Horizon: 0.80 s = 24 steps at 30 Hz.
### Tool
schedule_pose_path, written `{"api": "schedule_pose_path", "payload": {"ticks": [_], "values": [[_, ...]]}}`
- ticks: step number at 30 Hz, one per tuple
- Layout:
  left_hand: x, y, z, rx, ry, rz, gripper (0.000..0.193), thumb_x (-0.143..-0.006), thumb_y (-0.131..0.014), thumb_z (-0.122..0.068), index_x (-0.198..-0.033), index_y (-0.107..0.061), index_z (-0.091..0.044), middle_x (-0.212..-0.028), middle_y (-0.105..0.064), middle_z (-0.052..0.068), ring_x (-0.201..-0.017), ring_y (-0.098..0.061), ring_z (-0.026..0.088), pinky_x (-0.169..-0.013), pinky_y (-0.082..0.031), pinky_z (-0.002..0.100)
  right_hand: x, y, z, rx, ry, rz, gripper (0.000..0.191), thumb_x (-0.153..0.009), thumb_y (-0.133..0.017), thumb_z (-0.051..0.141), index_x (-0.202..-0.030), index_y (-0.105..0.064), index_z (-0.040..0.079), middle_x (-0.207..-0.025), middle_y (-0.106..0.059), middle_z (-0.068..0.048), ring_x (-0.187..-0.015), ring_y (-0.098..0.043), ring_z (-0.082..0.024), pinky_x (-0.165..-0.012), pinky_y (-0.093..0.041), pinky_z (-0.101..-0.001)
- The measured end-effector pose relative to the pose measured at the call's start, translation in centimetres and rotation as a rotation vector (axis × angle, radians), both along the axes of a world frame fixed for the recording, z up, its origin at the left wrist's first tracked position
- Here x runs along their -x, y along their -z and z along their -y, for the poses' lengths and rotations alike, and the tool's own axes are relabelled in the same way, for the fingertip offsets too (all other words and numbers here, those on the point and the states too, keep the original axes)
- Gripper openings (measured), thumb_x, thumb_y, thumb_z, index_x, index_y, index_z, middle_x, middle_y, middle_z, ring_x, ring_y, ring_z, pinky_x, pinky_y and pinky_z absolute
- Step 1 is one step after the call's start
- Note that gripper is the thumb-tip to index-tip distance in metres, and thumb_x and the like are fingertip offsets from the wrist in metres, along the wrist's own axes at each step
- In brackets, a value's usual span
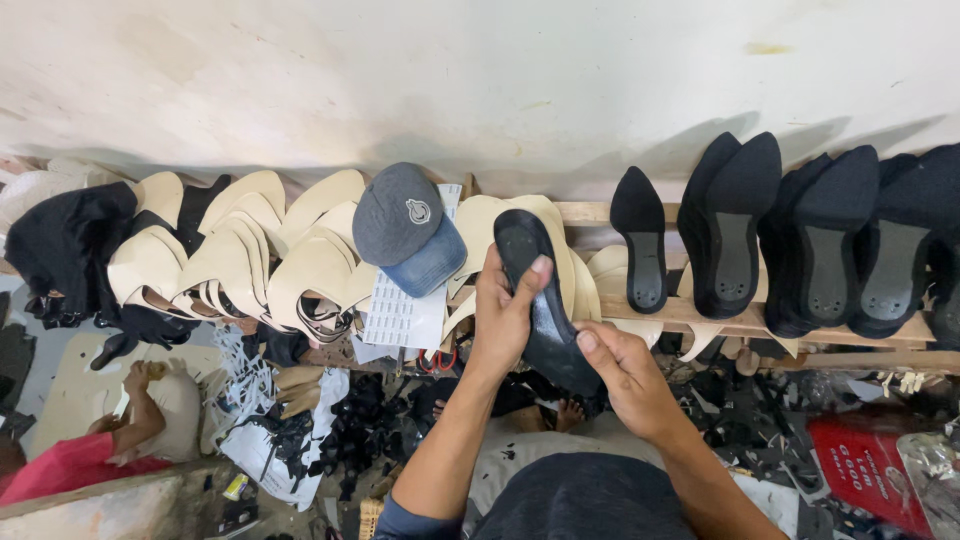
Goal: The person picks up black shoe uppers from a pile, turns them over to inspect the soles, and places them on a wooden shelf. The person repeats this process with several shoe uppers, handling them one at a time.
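Both hands meet at the centre of the frame, clamped on a black shoe sole [545, 300]: the left hand [503, 318] grips its upper part with the thumb on the tread, the right hand [625, 372] holds its lower end. Just behind, along the wooden rack [690, 312], cream soles [250, 255] crowd the left, a grey cap [405, 228] sits in the middle, and black shoes [800, 245] fill the right. Another person's arm [140, 410] shows at lower left.
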<state>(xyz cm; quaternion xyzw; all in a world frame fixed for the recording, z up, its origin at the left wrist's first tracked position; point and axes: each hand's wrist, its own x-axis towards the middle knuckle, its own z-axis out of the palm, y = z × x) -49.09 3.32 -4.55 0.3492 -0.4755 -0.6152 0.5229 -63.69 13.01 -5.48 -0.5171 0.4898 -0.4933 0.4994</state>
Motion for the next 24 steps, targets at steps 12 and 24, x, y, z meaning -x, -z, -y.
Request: {"api": "schedule_pose_path", "payload": {"ticks": [12, 24], "values": [[0.7, -0.8, -3.4, -0.324, 0.314, -0.230, 0.047, -0.106, -0.045, -0.035, -0.132, -0.057, 0.002, -0.122, -0.069, 0.005, -0.112, -0.064, 0.011, -0.101, -0.050, 0.028, 0.6, 1.7, 1.0, 0.006, 0.298, 0.403, 0.033, -0.110, -0.047, 0.023, -0.107, -0.069, -0.002, -0.092, -0.069, 0.001, -0.084, -0.058, -0.005, -0.079, -0.047, -0.0233], [0.4, -0.1, -2.6, -0.221, 0.366, -0.252, 0.053, -0.116, -0.044, -0.038, -0.134, -0.057, 0.010, -0.122, -0.068, 0.011, -0.111, -0.062, 0.016, -0.101, -0.050, 0.033, 1.0, 2.8, 1.2, -0.011, 0.274, 0.415, 0.031, -0.110, -0.050, 0.021, -0.111, -0.070, -0.002, -0.090, -0.066, 0.002, -0.077, -0.051, -0.004, -0.070, -0.041, -0.0215]]}}
